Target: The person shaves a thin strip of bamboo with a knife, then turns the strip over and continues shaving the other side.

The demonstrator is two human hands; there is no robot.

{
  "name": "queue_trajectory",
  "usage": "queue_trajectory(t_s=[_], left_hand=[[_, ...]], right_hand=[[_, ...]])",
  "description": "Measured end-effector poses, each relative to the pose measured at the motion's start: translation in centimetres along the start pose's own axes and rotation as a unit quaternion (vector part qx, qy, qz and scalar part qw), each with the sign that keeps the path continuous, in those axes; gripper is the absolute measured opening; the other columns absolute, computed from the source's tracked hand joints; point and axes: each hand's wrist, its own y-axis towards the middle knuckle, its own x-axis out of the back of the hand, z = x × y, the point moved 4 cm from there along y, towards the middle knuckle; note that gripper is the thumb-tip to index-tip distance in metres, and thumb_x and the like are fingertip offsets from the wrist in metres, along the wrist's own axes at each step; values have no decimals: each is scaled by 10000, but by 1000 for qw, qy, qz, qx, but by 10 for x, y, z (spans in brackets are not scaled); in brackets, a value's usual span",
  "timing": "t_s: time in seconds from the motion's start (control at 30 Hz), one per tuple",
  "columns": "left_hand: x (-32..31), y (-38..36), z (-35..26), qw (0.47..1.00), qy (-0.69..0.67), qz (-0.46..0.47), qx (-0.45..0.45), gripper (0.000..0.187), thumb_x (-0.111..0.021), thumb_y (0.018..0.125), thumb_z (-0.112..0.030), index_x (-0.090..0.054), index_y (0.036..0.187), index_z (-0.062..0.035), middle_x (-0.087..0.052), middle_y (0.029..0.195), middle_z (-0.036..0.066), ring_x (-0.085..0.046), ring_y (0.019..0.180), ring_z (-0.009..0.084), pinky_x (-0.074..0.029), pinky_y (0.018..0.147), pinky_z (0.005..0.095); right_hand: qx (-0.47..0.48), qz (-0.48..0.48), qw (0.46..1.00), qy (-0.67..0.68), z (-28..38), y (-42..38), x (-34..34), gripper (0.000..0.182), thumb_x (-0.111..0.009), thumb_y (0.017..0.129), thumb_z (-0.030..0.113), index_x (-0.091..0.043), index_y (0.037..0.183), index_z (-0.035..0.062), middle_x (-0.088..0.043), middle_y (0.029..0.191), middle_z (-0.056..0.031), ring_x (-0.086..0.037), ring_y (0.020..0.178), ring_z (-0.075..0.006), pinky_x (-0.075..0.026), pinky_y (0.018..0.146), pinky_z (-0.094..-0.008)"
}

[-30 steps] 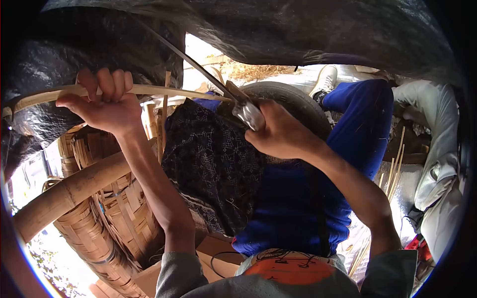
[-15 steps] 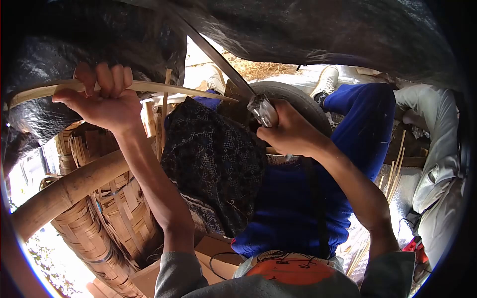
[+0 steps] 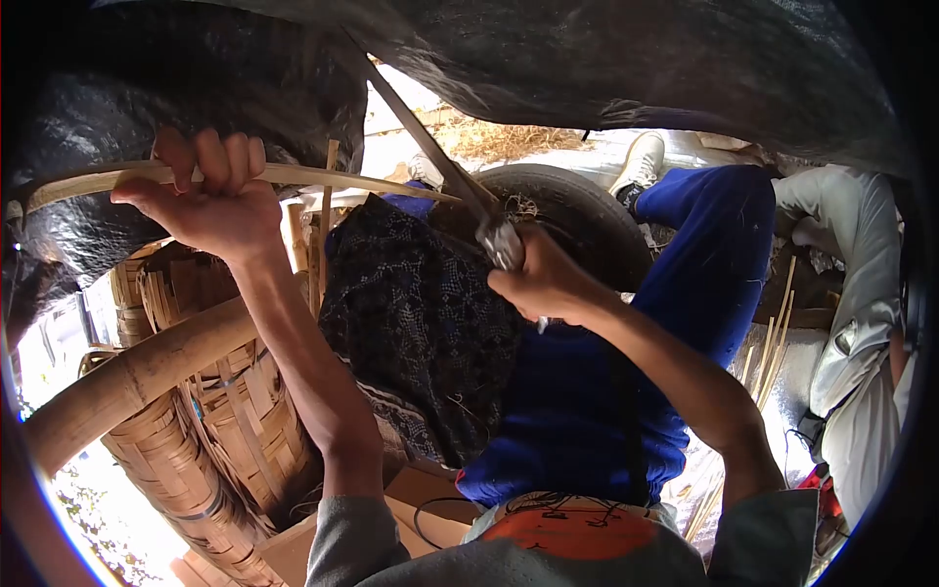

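My left hand (image 3: 217,196) is closed around a long pale bamboo strip (image 3: 333,179), palm turned up. From the left edge the strip runs across to the middle of the view, its right end beside the blade. In my right hand (image 3: 540,276) is the wrapped, greyish handle of a long knife (image 3: 423,135). Its blade points up and to the left, crossing near the strip's right end. Below the strip, a dark patterned cloth (image 3: 416,313) lies over my left leg.
A tire (image 3: 597,210) lies beyond my right hand. At left are a thick bamboo pole (image 3: 142,370) and woven bamboo baskets (image 3: 186,474). Black plastic sheeting (image 3: 636,64) hangs overhead. Another person's pale trousers (image 3: 853,293) show at right, near thin bamboo sticks (image 3: 776,342).
My right hand has drawn the knife slightly down and left, toward my body. My left hand and the bamboo strip have shifted only a little to the right.
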Motion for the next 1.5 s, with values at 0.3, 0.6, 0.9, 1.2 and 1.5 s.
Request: queue_trajectory(t_s=[0.3, 0.6, 0.9, 1.2, 1.5], left_hand=[[-1, 1, 0, 999, 38, -18, -24, 587, -329, 829, -712, -298, 582, -180, -137, 473, -44, -78, 456, 75, -93, 445, 254], [5, 2, -3, 997, 63, -44, -31, 585, -273, 851, -701, -309, 594, -176, -147, 469, -41, -71, 449, 81, -90, 438, 258], [10, 4, -3, 990, 92, -84, -63, 604, -205, 867, -697, -292, 592, -166, -153, 466, -34, -75, 448, 87, -88, 437, 258], [34, -7, -19, 984, 35, -158, -75, 404, -284, 890, -356, -360, 570, -121, -223, 496, -19, -199, 453, 97, -187, 441, 254], [55, -1, 0, 986, 54, -135, -76, 484, -321, 900, -399, -288, 491, -142, -275, 485, 1, -227, 431, 115, -214, 433, 234]], right_hand=[[-17, 20, 999, -23, -15, 3, 21, 102, -505, 742, 28, -475, 835, -3, -456, 522, -32, -460, 392, -108, -362, 362, -298], [-133, -55, 981, -133, -142, 28, 29, 112, -546, 728, 77, -485, 785, 2, -473, 590, -42, -482, 490, -117, -369, 445, -310], [55, 40, 994, -85, -30, 25, 25, 65, -524, 730, 31, -479, 773, 15, -451, 542, -5, -476, 445, -95, -350, 396, -272], [-103, 10, 983, -148, -105, 29, 39, 164, -562, 729, 109, -506, 816, -18, -573, 638, -131, -573, 512, -212, -437, 503, -366], [17, -30, 996, -77, -65, 31, 51, 104, -529, 739, 33, -449, 795, -2, -418, 476, -13, -413, 321, -92, -305, 297, -256]])
